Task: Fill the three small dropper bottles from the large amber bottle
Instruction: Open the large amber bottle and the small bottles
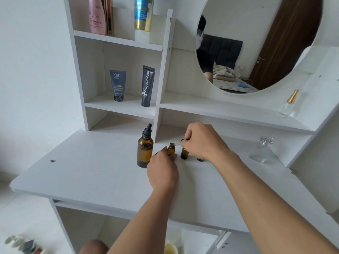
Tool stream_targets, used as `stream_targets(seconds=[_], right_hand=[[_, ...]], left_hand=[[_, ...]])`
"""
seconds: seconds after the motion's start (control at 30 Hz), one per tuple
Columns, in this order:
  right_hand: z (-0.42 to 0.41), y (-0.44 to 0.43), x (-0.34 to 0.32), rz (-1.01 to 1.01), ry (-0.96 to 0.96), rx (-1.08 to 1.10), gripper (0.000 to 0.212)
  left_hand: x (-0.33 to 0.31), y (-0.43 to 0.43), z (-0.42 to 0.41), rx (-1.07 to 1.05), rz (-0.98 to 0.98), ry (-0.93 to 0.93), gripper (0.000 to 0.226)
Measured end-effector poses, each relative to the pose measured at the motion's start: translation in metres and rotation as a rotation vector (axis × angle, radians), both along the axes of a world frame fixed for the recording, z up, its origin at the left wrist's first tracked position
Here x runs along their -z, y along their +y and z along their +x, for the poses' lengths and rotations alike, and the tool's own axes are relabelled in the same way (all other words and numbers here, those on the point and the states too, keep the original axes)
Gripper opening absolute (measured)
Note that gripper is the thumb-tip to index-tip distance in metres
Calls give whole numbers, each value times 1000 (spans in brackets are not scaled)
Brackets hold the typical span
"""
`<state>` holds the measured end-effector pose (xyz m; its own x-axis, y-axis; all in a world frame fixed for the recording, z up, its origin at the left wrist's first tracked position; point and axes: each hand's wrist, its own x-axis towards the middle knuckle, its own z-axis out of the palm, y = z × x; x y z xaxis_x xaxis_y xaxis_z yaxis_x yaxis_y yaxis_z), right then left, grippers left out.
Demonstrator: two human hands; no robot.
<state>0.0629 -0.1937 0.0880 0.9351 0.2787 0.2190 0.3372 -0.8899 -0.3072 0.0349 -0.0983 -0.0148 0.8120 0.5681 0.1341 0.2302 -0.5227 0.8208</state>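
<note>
On the white tabletop (82, 171), centre: large amber bottle (145, 151) upright, black dropper cap on. Just right of it, three small amber bottles in a row. Left small bottle (171, 150) uncapped; left hand (163, 171) curls its fingers round its lower part. Right hand (201, 142) pinches a small dropper (178, 143), glass tip slanting toward the open mouth, just beside it. Middle small bottle (184, 153) stands under that hand, top hidden. Right small bottle (200, 159) mostly hidden by the wrist. Clear perfume bottle (262, 153) well apart, right. Grey-blue tube (118, 85) and black tube (148, 86) upright on the far shelf.
</note>
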Motion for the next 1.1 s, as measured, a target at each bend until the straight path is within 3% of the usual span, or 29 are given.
stream_targets(seconds=[0.33, 0.4, 0.5, 1.1], right_hand=[[-37, -17, 75, 254, 25, 247, 8], [-41, -15, 88, 277, 21, 253, 14], [-45, -13, 100, 277, 18, 246, 24], [-47, -7, 99, 174, -32, 226, 22]], left_hand=[[3, 2, -3, 15, 8, -36, 18], [4, 1, -3, 18, 18, -42, 18], [4, 1, -2, 7, 25, -42, 18], [8, 1, 0, 18, 54, -50, 16]])
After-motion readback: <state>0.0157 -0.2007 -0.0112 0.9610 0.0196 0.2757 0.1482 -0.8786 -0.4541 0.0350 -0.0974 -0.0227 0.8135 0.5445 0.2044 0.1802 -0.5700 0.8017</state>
